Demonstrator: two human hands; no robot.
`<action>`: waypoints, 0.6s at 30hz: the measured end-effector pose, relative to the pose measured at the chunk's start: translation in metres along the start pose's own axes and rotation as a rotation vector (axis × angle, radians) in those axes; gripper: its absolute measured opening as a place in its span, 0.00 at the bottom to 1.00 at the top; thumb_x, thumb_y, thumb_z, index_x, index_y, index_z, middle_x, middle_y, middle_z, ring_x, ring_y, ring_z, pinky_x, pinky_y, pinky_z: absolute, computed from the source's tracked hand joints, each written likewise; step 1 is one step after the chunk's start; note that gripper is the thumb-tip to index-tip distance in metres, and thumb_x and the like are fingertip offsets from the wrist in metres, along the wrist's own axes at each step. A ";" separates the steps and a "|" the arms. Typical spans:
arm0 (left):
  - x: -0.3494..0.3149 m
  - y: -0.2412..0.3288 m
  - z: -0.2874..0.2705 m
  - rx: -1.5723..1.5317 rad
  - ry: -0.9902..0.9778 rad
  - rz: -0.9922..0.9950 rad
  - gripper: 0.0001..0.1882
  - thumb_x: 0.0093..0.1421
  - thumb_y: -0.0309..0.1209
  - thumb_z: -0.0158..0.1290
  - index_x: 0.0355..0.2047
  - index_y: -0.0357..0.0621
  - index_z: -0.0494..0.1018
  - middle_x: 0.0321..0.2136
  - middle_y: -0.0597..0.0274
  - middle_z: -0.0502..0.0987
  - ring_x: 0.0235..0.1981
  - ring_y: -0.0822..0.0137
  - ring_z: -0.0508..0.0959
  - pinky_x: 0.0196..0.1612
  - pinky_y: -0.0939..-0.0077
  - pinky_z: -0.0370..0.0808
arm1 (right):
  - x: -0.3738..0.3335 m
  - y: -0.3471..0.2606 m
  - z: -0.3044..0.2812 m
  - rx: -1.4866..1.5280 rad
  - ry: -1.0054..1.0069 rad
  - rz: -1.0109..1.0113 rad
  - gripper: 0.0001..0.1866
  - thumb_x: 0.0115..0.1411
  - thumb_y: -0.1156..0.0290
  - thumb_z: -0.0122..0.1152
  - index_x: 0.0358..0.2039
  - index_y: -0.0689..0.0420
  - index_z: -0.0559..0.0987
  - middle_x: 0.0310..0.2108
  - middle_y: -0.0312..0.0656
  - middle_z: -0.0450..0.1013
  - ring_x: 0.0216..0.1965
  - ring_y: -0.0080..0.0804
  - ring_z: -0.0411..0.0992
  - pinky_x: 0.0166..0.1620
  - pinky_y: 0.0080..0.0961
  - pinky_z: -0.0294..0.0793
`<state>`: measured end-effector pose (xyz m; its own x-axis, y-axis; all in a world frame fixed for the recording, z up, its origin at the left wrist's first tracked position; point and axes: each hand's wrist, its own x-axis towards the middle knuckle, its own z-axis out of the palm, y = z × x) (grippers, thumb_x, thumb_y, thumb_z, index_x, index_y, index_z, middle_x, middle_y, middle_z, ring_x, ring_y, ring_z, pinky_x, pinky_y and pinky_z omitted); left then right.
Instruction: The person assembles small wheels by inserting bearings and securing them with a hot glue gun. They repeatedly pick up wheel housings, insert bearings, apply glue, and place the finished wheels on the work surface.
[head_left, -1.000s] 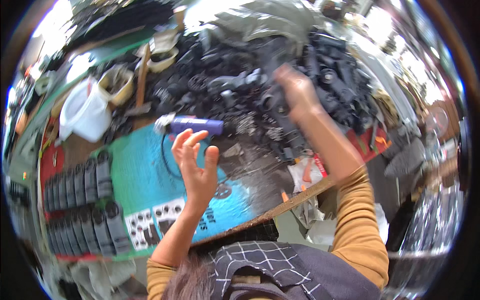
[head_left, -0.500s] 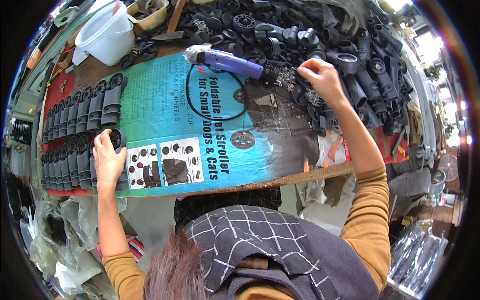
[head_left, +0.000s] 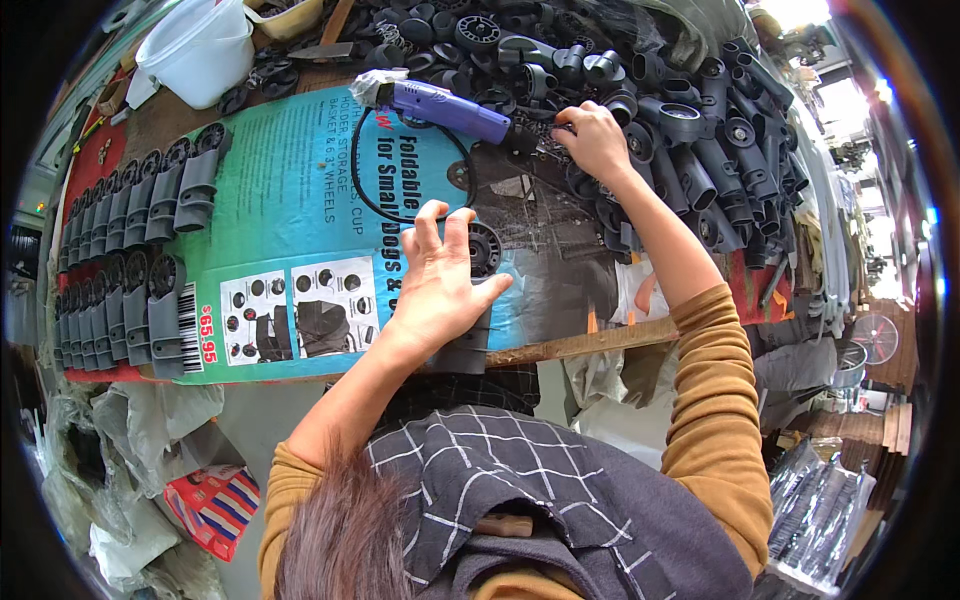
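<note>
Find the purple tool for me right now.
In the head view, the purple tool lies upper middle, along the near edge of the black parts heap, just left of the right hand, its dark tip toward the fingers.

Beneath the left hand [head_left: 445, 285], a black wheel [head_left: 486, 247]; beyond it, a violet power tool [head_left: 450, 110]; around it, blue-green printed cardboard [head_left: 270, 220]; behind it, a mustard sleeve [head_left: 284, 510] and white-checked black cloth [head_left: 490, 455].

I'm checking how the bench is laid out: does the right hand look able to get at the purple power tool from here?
Likely yes: the right hand is close to the dark front end of the purple power tool, and nothing seems to cover its purple body.
</note>
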<state>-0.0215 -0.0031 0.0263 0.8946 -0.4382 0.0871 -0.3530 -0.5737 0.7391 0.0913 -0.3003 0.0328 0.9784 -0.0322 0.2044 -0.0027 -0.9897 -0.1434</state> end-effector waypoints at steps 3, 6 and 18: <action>0.005 -0.002 -0.009 -0.073 0.064 0.061 0.35 0.49 0.39 0.66 0.54 0.42 0.63 0.55 0.48 0.56 0.55 0.44 0.59 0.60 0.52 0.60 | -0.003 -0.001 -0.007 0.157 -0.007 0.021 0.13 0.52 0.63 0.68 0.36 0.55 0.81 0.31 0.40 0.75 0.38 0.35 0.74 0.44 0.30 0.72; 0.022 -0.002 -0.019 -0.111 0.130 0.084 0.25 0.52 0.39 0.64 0.47 0.40 0.72 0.49 0.51 0.66 0.54 0.49 0.61 0.60 0.56 0.60 | -0.015 -0.011 -0.028 0.768 -0.015 0.192 0.11 0.55 0.66 0.69 0.33 0.60 0.79 0.25 0.33 0.75 0.28 0.18 0.70 0.36 0.17 0.70; 0.024 -0.026 -0.025 -0.095 -0.018 0.214 0.44 0.45 0.51 0.67 0.58 0.39 0.68 0.52 0.51 0.72 0.55 0.52 0.68 0.59 0.60 0.64 | -0.115 -0.111 -0.053 0.881 -0.120 0.048 0.12 0.54 0.77 0.68 0.39 0.60 0.76 0.34 0.36 0.77 0.36 0.22 0.76 0.41 0.20 0.77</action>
<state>0.0162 0.0183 0.0255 0.7970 -0.5554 0.2373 -0.5058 -0.3993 0.7647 -0.0316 -0.1945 0.0762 0.9965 -0.0069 0.0833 0.0676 -0.5196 -0.8517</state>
